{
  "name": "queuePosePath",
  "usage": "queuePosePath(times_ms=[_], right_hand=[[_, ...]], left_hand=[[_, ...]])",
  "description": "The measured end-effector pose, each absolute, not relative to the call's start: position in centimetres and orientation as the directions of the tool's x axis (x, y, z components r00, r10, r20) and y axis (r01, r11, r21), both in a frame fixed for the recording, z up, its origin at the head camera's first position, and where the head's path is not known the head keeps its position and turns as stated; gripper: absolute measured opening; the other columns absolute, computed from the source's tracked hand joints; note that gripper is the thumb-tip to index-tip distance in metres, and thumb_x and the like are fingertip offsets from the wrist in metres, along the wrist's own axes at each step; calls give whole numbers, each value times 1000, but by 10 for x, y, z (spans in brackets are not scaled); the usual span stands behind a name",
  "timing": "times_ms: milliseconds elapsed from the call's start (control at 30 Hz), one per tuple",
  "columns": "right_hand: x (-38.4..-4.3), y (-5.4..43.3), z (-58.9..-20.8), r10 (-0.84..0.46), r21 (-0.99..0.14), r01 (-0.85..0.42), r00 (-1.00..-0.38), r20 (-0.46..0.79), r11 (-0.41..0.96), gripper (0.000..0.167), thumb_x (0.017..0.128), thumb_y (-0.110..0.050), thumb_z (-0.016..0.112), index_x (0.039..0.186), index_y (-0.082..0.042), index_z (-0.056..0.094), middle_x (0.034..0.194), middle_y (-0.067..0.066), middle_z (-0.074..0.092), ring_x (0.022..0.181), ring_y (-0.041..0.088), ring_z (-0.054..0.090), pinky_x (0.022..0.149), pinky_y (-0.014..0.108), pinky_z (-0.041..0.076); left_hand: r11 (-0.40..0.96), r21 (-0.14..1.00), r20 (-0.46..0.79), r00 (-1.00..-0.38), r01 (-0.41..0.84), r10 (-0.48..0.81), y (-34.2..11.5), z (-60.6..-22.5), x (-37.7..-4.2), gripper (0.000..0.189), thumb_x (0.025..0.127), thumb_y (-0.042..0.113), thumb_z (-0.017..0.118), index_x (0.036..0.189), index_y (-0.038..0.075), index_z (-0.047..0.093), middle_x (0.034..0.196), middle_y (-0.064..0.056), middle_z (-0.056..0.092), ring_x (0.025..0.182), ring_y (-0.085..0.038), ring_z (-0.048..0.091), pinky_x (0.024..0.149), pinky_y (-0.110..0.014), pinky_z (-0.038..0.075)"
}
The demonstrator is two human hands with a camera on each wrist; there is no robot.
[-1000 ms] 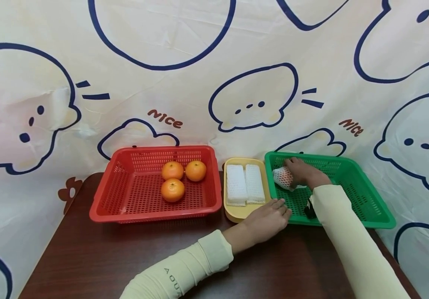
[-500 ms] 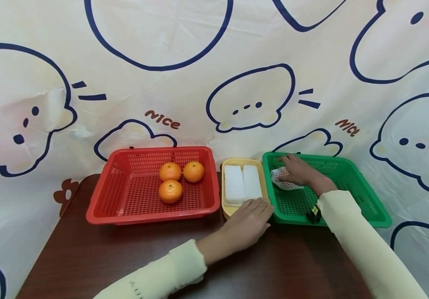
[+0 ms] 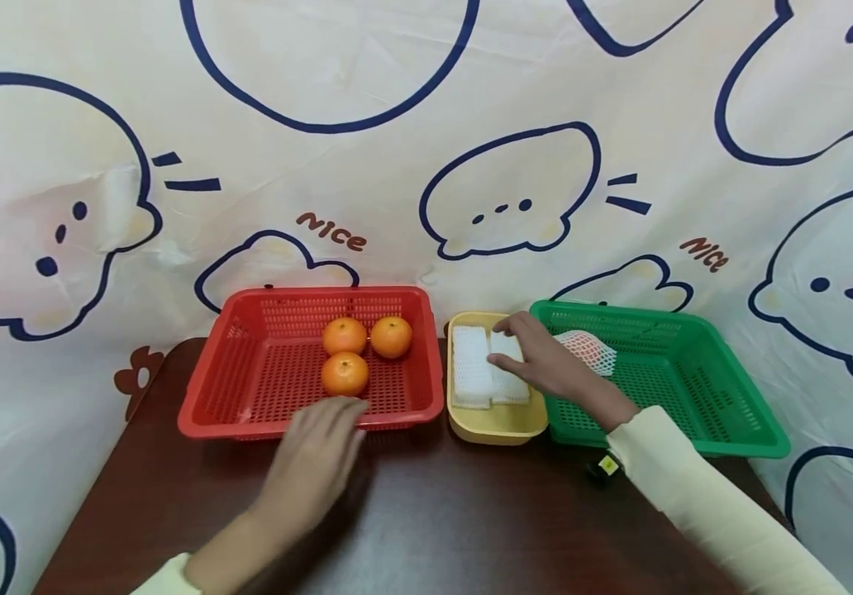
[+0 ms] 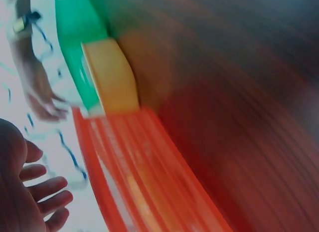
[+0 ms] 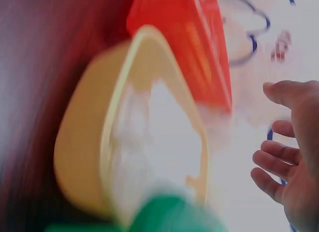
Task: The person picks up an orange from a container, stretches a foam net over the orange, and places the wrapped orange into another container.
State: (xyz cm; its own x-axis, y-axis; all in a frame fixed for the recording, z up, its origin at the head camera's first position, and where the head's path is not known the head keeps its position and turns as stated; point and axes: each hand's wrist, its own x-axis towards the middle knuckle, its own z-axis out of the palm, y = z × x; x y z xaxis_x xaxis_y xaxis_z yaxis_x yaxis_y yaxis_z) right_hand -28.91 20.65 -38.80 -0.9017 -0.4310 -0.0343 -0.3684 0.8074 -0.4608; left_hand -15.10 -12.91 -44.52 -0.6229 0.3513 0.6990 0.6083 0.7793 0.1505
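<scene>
My left hand (image 3: 315,459), blurred, is over the table just in front of the red basket (image 3: 263,430), fingers loosely extended, nothing in them. Inside that basket lie three oranges (image 3: 345,374), grouped toward the right. The right hand (image 3: 541,359) hovers over the yellow tub (image 3: 497,430), thumb and fingers spread and holding nothing. Two stacks of white foam net sleeves (image 3: 473,368) fill the tub; my right hand partly covers the right-hand stack. A pinkish round fruit in a white foam net (image 3: 588,349) lies at the left end of the green basket (image 3: 739,405), partly behind the right hand.
The containers stand in a row along the back of the dark wooden table (image 3: 456,521), red at left, tub between, green at right. Behind them hangs a white cloth (image 3: 382,182) with cartoon drawings. A small black device (image 3: 605,467) sits at the right wrist.
My right hand has let go of the net-wrapped fruit and moved left from the green basket to above the tub. My left hand has swung left from the tub's front to the red basket.
</scene>
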Motion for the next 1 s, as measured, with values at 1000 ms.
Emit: queuePosePath(times_ms=[1000], right_hand=[[-318, 1, -423, -733, -309, -667, -641, -228, 678, 69, 92, -35, 77, 150, -17, 46, 150, 3, 47, 130, 17, 52, 116, 36, 45]], left_hand=[[919, 226, 414, -886, 323, 209, -282, -460, -131, 54, 96, 8, 67, 146, -5, 51, 150, -29, 49, 143, -48, 42, 125, -49, 20]])
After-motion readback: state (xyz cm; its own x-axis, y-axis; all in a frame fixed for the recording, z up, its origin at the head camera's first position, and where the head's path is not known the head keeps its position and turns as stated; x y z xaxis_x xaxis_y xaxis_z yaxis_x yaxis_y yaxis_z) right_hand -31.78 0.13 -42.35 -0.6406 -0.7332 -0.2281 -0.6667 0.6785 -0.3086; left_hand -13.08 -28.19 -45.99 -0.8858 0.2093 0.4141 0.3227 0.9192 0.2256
